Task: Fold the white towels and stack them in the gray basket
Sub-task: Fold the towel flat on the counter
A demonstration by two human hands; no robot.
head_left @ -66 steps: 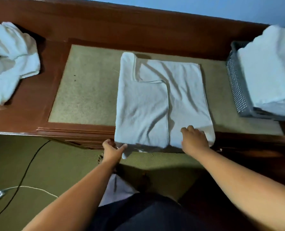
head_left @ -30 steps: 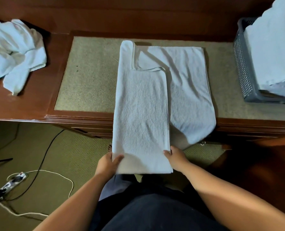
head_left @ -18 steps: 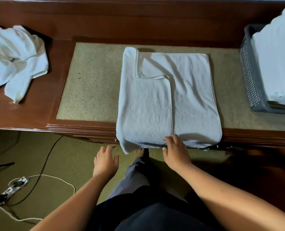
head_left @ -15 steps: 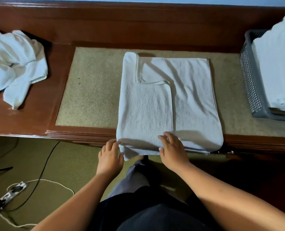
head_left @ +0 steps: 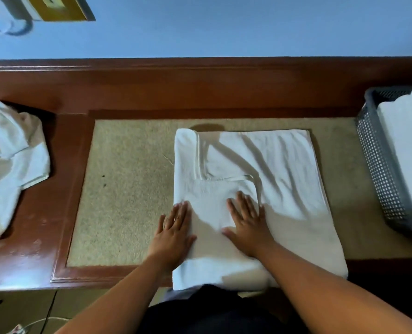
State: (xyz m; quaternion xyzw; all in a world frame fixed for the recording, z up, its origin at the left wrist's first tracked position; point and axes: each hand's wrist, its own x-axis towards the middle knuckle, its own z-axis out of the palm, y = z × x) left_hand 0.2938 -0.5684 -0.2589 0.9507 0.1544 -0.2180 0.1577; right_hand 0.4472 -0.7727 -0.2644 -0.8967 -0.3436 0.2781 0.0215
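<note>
Slippage is the likely trouble: the white towel point(head_left: 272, 169) lies part-folded on the beige mat point(head_left: 128, 189), its near edge at the desk's point(head_left: 43, 237) front, its narrow upper flap pinned only by the left hand point(head_left: 173, 227) and right hand point(head_left: 247, 220), both flat with fingers straight. An uneven push could skew the flap or drag the towel off the desk, well apart from the gray basket point(head_left: 378, 165) holding folded towels point(head_left: 407, 153).

Left to right: heap point(head_left: 10, 165), towel point(head_left: 284, 169) on mat point(head_left: 128, 189), basket point(head_left: 380, 169).
</note>
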